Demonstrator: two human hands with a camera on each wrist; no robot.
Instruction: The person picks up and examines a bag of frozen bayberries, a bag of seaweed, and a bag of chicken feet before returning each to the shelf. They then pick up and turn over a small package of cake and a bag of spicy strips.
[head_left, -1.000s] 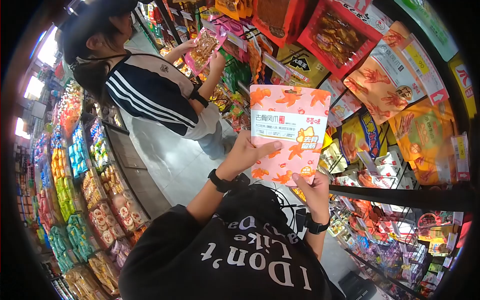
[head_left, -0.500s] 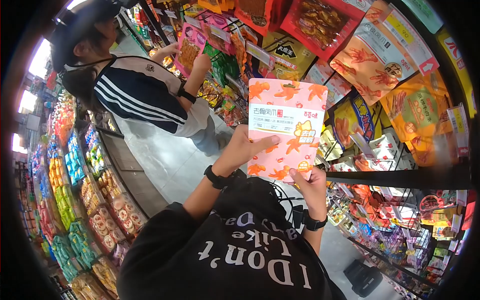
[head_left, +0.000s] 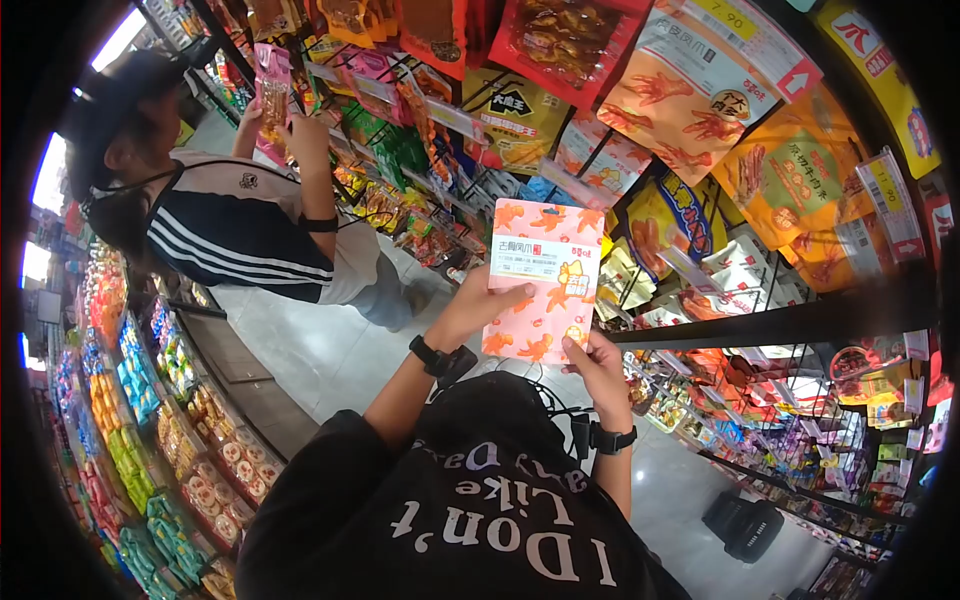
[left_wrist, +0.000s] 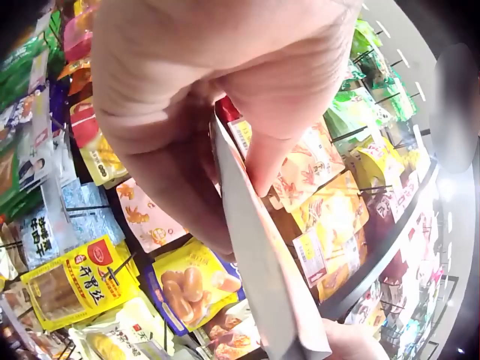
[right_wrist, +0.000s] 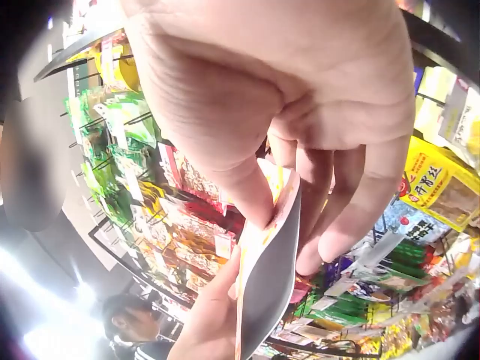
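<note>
A pink pouch (head_left: 540, 285) printed with orange chicken feet is held upright before the chest, its printed face toward the head camera. The left hand (head_left: 472, 308) pinches its left edge, thumb across the front and fingers behind. At the lower right corner the right hand (head_left: 600, 372) grips it, thumb on the front. The left wrist view shows the pouch (left_wrist: 259, 255) edge-on between thumb and fingers of the left hand (left_wrist: 217, 82). Seen from the right wrist, the pouch (right_wrist: 271, 277) bows slightly between the thumb and fingers of the right hand (right_wrist: 285, 112).
Hanging snack packets (head_left: 680, 85) with price tags fill the rack at the right, crossed by a black shelf edge (head_left: 770, 328). Another person (head_left: 230, 225) stands at the left holding a pink packet (head_left: 272, 95). Packed shelves (head_left: 215, 450) line the lower left; a dark object (head_left: 745, 525) lies on the floor.
The head view has shifted, moving the rack and the other person leftward. The pouch appears smaller and slightly lower, still in both hands. The other person's packet has turned narrower to view.
</note>
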